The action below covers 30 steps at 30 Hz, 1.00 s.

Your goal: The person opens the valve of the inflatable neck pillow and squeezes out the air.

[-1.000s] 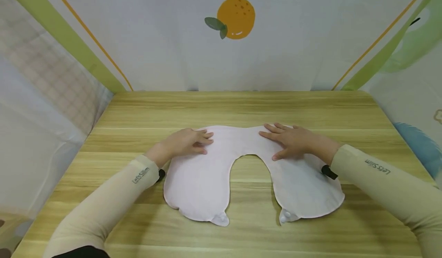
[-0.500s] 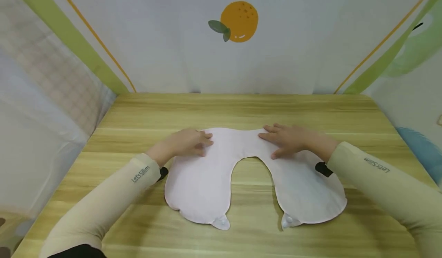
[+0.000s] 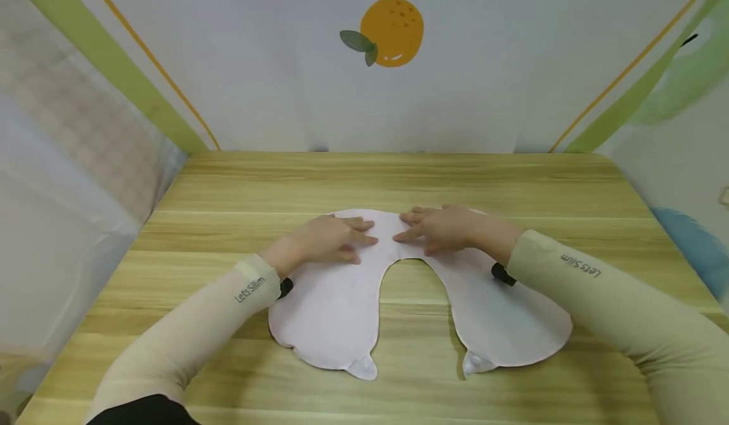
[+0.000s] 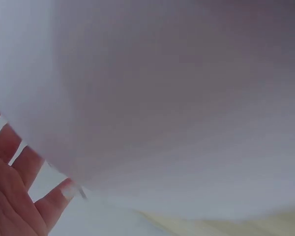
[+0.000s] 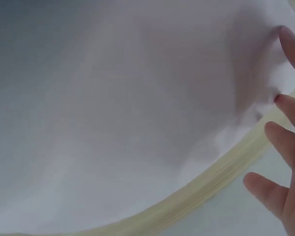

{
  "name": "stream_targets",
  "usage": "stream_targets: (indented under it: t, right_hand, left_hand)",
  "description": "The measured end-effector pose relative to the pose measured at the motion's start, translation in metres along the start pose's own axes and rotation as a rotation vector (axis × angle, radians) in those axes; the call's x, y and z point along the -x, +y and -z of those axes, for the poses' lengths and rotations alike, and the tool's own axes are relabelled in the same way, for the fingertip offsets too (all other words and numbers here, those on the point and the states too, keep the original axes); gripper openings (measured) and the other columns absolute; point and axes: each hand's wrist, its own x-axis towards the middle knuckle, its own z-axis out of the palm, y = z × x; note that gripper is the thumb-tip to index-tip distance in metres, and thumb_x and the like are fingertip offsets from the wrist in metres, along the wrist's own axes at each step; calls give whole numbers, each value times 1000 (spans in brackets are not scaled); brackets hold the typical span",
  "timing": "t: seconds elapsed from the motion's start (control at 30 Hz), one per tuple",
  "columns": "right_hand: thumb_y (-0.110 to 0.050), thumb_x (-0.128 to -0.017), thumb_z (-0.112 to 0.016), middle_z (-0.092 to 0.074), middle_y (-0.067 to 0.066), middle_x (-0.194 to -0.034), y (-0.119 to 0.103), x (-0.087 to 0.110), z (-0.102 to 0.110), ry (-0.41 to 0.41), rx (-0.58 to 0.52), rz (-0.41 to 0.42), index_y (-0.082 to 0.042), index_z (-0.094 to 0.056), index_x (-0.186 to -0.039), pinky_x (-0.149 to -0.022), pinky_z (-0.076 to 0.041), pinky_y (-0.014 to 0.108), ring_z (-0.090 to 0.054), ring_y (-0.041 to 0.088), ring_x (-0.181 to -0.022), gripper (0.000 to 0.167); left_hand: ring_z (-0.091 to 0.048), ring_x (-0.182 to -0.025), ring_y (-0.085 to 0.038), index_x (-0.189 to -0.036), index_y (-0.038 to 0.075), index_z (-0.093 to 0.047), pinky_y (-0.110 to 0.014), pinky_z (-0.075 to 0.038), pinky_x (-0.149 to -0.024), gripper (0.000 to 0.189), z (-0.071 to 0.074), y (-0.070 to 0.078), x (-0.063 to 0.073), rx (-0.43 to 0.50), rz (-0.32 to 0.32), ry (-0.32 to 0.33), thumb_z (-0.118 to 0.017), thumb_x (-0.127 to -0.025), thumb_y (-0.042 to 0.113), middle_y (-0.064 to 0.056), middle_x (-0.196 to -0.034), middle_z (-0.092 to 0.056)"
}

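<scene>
A pale pinkish-white, U-shaped neck pillow (image 3: pixel 333 314) lies flat on the wooden table (image 3: pixel 228 184), its curve at the far side. Its two ends point toward me, and each carries a small snap tab (image 3: pixel 362 368). My left hand (image 3: pixel 327 240) rests on the upper left of the curve with fingers extended and spread. Opposite it, my right hand (image 3: pixel 450 229) rests on the upper right, fingers also spread. The fingertips of both hands are close together near the middle of the curve. Pale fabric (image 4: pixel 162 108) fills most of the left wrist view, blurred.
A white cloth printed with an orange (image 3: pixel 392 31) hangs behind the table's far edge. More printed cloth (image 3: pixel 74 159) hangs at the left side, and a blue and green pattern (image 3: pixel 686 241) shows at the right.
Both hands have slid inward along the pillow's curve, so the fingertips are nearer each other. The pillow has stayed in about the same place.
</scene>
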Motion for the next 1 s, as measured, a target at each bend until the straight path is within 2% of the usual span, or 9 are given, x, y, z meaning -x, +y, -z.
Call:
stream_targets:
  t: [0.13,0.3,0.5,0.7,1.0]
  right_hand:
    - [-18,-95,-67,-26,11,-164,4,4,-2,-16,34,-16,-34,-45,-150,-108,-32,73,-24,39,-151,61]
    - [-19,-95,-67,-23,13,-165,13,14,-6,-33,88,-5,-32,-38,-154,-109,-36,68,-29,42,-148,67]
    - [-18,-93,-70,-19,14,-166,24,27,-12,-36,21,-23,-30,-37,-154,-110,-34,67,-25,44,-149,71]
    - [-21,-91,-72,-20,14,-166,31,33,-18,-17,-5,-38,-32,-38,-154,-108,-36,68,-25,44,-149,72]
    - [-24,-90,-73,-19,11,-167,37,39,-23,0,-37,-61,-34,-37,-154,-108,-31,73,-23,45,-149,74]
  left_hand:
    - [-40,-145,-32,-140,17,-59,-49,-43,-111,50,-1,-6,9,22,10,28,-69,-93,32,-11,-155,-44]
    - [-36,-147,-33,-142,15,-56,-56,-40,-111,52,-4,-10,21,44,34,47,-67,-94,33,-12,-156,-41]
    - [-36,-146,-36,-142,13,-56,-59,-42,-108,53,-8,-17,33,45,43,68,-66,-94,35,-16,-156,-41]
    - [-36,-146,-35,-142,14,-55,-54,-42,-110,53,-12,-22,42,60,56,76,-65,-95,36,-16,-156,-40]
    - [-38,-145,-36,-142,12,-56,-54,-41,-112,52,-15,-23,56,71,64,106,-66,-95,34,-18,-156,-40]
